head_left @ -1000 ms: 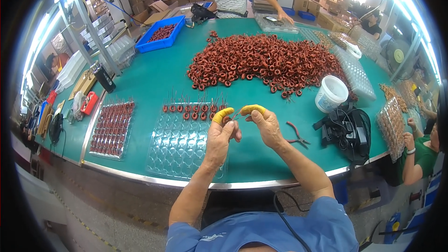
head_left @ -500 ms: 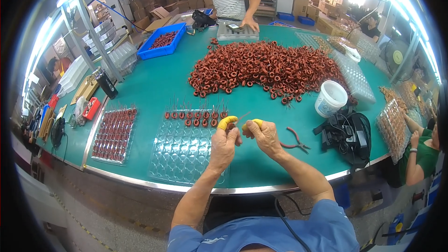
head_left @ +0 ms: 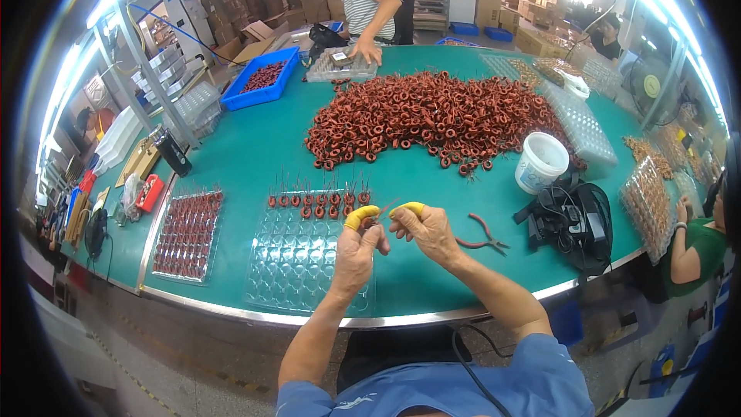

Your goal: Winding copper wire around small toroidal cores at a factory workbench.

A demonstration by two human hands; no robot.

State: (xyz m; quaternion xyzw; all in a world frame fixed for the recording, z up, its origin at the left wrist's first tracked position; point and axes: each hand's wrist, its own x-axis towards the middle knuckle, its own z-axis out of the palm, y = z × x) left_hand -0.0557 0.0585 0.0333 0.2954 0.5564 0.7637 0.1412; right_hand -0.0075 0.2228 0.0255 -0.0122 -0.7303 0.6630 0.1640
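My left hand [head_left: 356, 251], with a yellow finger cover, is closed on a small red-brown toroidal coil [head_left: 371, 222], mostly hidden by the fingers. A thin wire lead [head_left: 390, 205] sticks up from it between the hands. Just to the right, my right hand [head_left: 429, 235], also yellow-covered, has thumb and forefinger pinched together close to the lead; what lies in the pinch is too small to make out. Under and left of my left hand lies a clear blister tray [head_left: 289, 262], its far rows filled with upright coils [head_left: 319, 205]. Red-handled cutters [head_left: 483, 241] rest right of my right hand.
A big heap of coils [head_left: 440, 120] covers the table's middle. Beside it stand a white bucket [head_left: 542, 162] and a black bag with cables [head_left: 570, 224]. A full tray [head_left: 187, 235] lies left. Across the table, a co-worker's hand [head_left: 366, 51] touches clear trays [head_left: 340, 73] near a blue bin [head_left: 262, 77].
The co-worker opposite has shifted the clear trays to the left, and another person shows more behind. My hands stay close together at the coil, with the right hand's fingers slightly repositioned.
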